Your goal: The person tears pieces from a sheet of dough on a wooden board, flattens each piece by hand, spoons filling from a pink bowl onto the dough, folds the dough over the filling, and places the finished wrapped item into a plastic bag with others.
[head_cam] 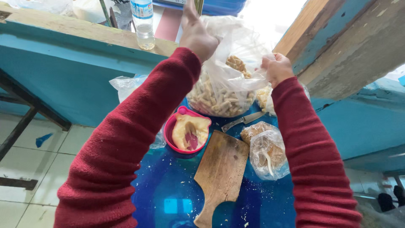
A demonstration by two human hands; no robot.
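Both my arms wear red sleeves and reach forward. My left hand [195, 34] is raised and grips the top of a large clear plastic bag [228, 78] filled with pale finger-shaped snacks. My right hand [276, 67] pinches the same bag's plastic at its right side. The bag rests on a shiny blue table [168, 190]. In front of the bag stands a pink bowl [172, 126] holding a piece of pale food with a red middle. A knife [242, 121] lies beside the bowl, and a wooden cutting board [219, 173] lies nearer to me.
A smaller knotted bag of snacks [266, 150] lies right of the board, another bag [263, 97] behind it. An empty crumpled bag [126, 86] sits at left. A water bottle [143, 23] stands on a teal wooden ledge [76, 46]. Tiled floor lies at left.
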